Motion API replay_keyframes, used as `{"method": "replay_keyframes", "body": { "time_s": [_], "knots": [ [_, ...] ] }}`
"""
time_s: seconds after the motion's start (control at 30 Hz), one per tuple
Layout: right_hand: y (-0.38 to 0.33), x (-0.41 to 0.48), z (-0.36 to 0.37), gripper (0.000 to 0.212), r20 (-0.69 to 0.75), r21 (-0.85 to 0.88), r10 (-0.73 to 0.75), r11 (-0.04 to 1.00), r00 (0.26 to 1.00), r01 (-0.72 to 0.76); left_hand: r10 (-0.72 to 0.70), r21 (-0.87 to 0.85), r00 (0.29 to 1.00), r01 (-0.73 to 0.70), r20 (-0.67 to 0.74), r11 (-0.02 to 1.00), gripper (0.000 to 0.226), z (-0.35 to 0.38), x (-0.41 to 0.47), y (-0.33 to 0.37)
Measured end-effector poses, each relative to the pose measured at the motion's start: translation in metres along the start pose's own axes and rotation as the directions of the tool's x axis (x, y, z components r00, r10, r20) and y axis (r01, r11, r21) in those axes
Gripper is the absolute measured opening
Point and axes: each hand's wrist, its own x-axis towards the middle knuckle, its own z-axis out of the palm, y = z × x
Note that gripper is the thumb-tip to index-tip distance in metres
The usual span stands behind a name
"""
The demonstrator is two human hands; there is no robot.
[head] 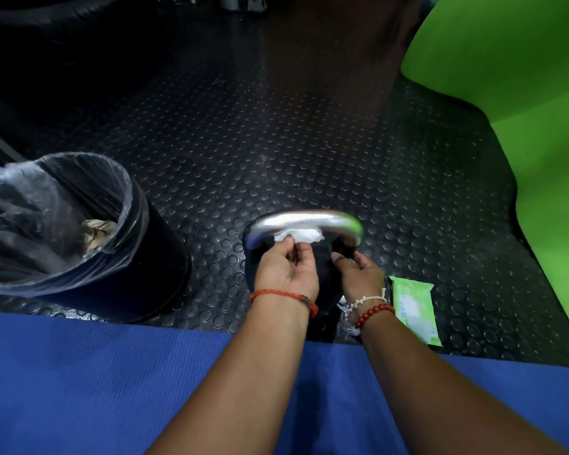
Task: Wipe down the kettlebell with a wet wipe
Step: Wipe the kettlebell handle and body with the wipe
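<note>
A kettlebell with a shiny silver handle and a black body stands on the studded rubber floor, just beyond a blue mat. My left hand pinches a crumpled white wet wipe and holds it against the underside of the handle, left of its middle. On the right side of the black body, below the handle's right leg, rests my right hand, thumb stretched out. Its fingertips are partly hidden against the dark body.
A black bin lined with a clear bag stands to the left and holds some crumpled paper. A green pack of wipes lies on the floor right of my right wrist. A large green shape fills the right side. The blue mat lies nearest me.
</note>
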Motion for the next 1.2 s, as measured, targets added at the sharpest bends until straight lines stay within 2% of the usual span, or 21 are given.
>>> {"method": "replay_keyframes", "body": {
  "time_s": [0.1, 0.6, 0.77, 0.9, 0.97, 1.07, 1.13, 1.2],
  "knots": [
    [-0.002, -0.002, 0.0, 0.026, 0.001, 0.014, -0.018, 1.0, 1.0, 0.018, -0.024, 0.031, 1.0, 0.024, 0.014, 0.999, 0.009, -0.004, -0.005, -0.003],
    [-0.001, -0.002, 0.001, 0.023, 0.003, 0.019, -0.018, 1.0, 1.0, 0.018, 0.035, 0.046, 0.999, -0.034, -0.025, 0.998, 0.009, 0.003, -0.009, -0.002],
    [0.002, 0.0, 0.001, 0.027, 0.005, 0.015, -0.003, 1.0, 1.0, 0.003, 0.124, 0.056, 0.991, -0.121, -0.046, 0.991, 0.002, 0.008, -0.012, -0.007],
    [0.0, -0.002, 0.0, 0.026, 0.0, 0.016, -0.004, 1.0, 1.0, 0.004, 0.283, 0.123, 0.957, -0.273, -0.065, 0.954, 0.016, 0.007, -0.009, -0.015],
    [-0.002, -0.003, 0.0, 0.024, 0.005, 0.013, -0.006, 1.0, 1.0, 0.006, 0.451, 0.251, 0.891, -0.425, -0.055, 0.87, 0.016, 0.005, -0.009, -0.018],
    [-0.004, -0.005, -0.002, 0.022, 0.013, 0.007, -0.029, 1.0, 0.999, 0.029, 0.657, 0.48, 0.751, -0.601, 0.066, 0.639, 0.017, 0.0, -0.006, -0.017],
    [-0.005, -0.005, -0.002, 0.026, 0.013, 0.001, -0.031, 1.0, 0.999, 0.031, 0.746, 0.639, 0.632, -0.666, 0.211, 0.383, 0.017, -0.005, -0.002, -0.014],
    [-0.006, -0.006, -0.002, 0.028, 0.019, -0.011, -0.028, 1.0, 0.999, 0.028, 0.758, 0.703, 0.515, -0.703, 0.4, 0.107, 0.015, -0.009, -0.004, -0.009]
  ]
}}
